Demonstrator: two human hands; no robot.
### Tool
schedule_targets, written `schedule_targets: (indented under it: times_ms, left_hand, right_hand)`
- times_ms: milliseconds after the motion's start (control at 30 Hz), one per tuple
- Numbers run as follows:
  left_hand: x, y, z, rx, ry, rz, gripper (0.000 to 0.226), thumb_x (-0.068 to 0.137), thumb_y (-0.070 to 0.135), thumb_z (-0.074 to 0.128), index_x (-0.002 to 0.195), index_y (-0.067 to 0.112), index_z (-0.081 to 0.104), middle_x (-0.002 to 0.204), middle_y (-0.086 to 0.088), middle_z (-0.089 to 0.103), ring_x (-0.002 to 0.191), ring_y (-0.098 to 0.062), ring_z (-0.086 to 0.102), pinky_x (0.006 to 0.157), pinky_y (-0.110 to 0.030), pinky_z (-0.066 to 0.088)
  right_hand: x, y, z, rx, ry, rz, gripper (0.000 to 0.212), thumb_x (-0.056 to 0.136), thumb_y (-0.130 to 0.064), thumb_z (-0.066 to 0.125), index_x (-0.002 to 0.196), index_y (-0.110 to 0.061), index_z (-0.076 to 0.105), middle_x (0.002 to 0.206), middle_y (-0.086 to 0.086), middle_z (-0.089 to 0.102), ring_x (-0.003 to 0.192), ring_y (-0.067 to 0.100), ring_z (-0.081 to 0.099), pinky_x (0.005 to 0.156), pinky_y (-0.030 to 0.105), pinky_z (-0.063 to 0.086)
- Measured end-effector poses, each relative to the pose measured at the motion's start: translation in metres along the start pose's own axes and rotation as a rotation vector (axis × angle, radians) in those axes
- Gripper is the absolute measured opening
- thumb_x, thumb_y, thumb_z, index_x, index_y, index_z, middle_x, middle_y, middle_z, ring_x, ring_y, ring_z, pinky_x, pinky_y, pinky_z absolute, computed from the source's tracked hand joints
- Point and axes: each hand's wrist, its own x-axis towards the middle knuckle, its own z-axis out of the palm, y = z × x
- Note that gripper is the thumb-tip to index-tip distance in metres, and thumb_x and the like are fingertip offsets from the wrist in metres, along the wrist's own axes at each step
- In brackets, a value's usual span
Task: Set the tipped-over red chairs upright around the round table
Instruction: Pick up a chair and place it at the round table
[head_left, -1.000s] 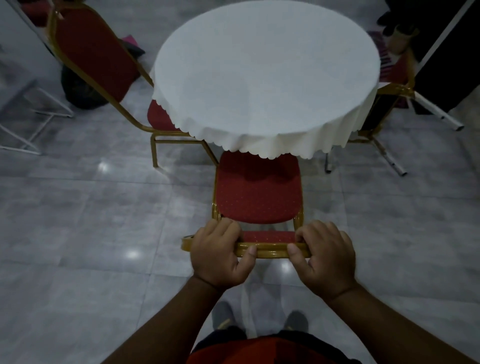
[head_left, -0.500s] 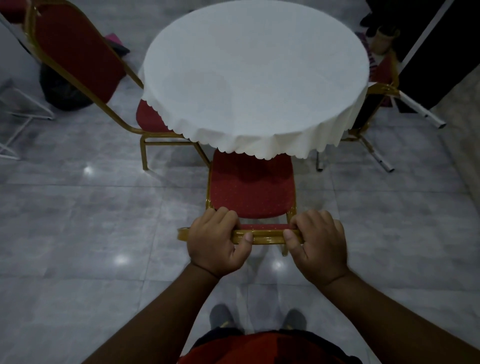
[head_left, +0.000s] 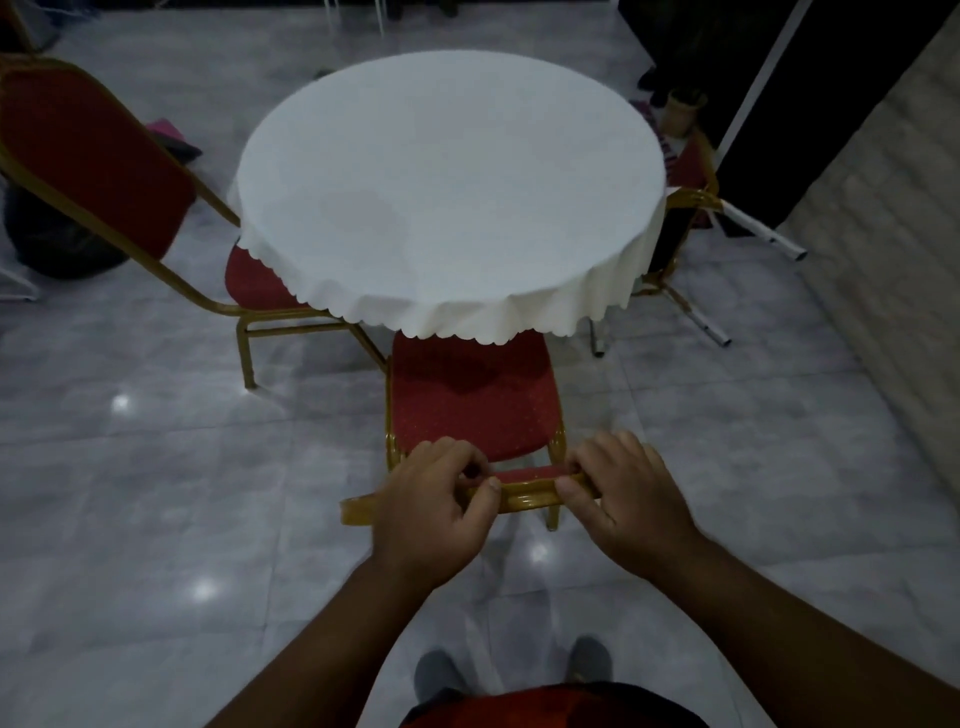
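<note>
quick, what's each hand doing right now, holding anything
Left hand: closed on the gold top rail of the near chair.
Right hand: closed on the same rail, to the right of the left one.

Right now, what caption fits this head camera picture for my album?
Both hands, left hand and right hand, hold the red chair at the round table.

The surface (head_left: 452, 171) is bare, open to reach from above. Its cloth (head_left: 483, 322) hangs over the front of the near chair (head_left: 467, 400), closing the way under. The left chair (head_left: 93, 156) blocks the left side; a third chair (head_left: 693, 192) and metal legs (head_left: 701, 319) crowd the right. The floor (head_left: 156, 493) on either side of both hands lies open.
</note>
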Motion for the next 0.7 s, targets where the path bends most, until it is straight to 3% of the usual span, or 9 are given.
schedule_targets:
  times_ms: [133,400,567,700]
  left_hand:
    - [0.032,0.033,0.004,0.033,-0.088,0.099,0.019,0.087,0.047,0.052,0.097,0.033,0.062,0.091,0.018,0.06,0.086,-0.005,0.052,0.075,-0.032,0.04]
    - [0.087,0.111,0.083,0.063,-0.445,0.331,0.049,0.093,0.059,0.042,0.123,0.027,0.063,0.122,0.01,0.066,0.114,-0.011,0.057,0.098,-0.03,0.039]
    - [0.111,0.177,0.169,0.11,-0.543,0.399,0.044,0.101,0.049,0.047,0.133,0.022,0.061,0.135,0.003,0.063,0.127,-0.016,0.055,0.106,-0.025,0.032]
    - [0.139,0.245,0.24,0.17,-0.555,0.412,0.047,0.102,0.045,0.048,0.14,0.018,0.056,0.142,-0.003,0.059,0.134,-0.021,0.05,0.115,-0.029,0.029]
  right_hand:
    - [-0.005,0.023,-0.014,-0.145,-0.016,0.125,0.05,0.093,-0.071,0.025,0.093,-0.033,0.057,0.089,-0.015,0.05,0.086,0.011,0.044,0.078,0.033,0.034]
    - [-0.053,0.111,-0.062,-0.268,0.08,0.623,0.042,0.097,-0.054,0.043,0.116,-0.025,0.066,0.116,-0.002,0.068,0.109,0.023,0.059,0.09,0.04,0.042]
    - [-0.101,0.182,-0.096,-0.235,0.07,0.809,0.052,0.099,-0.054,0.04,0.135,-0.02,0.056,0.14,0.001,0.059,0.131,0.021,0.05,0.107,0.038,0.034]
    - [-0.131,0.255,-0.134,-0.218,0.036,0.89,0.063,0.101,-0.057,0.032,0.149,-0.017,0.041,0.157,0.004,0.041,0.146,0.02,0.034,0.117,0.039,0.023]
